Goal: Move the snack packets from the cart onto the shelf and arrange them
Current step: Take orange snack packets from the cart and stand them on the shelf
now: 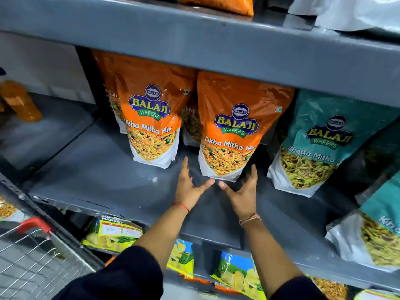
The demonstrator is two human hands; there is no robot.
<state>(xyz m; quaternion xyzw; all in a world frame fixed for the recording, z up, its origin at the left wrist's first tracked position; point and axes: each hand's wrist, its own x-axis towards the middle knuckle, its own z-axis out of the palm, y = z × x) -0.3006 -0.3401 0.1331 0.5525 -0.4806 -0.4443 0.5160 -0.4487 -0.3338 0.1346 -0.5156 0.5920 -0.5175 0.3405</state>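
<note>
Dark sleeves [121, 276] are reaching in; the left hand [187, 187] and right hand [242, 192] are spreading wide and empty, flanking the orange packet [236, 126] standing mid-shelf [97, 180]. Arranging seems underway; next, probably squaring it beside the teal packet [320, 144], then going to the cart [39, 245].
</note>
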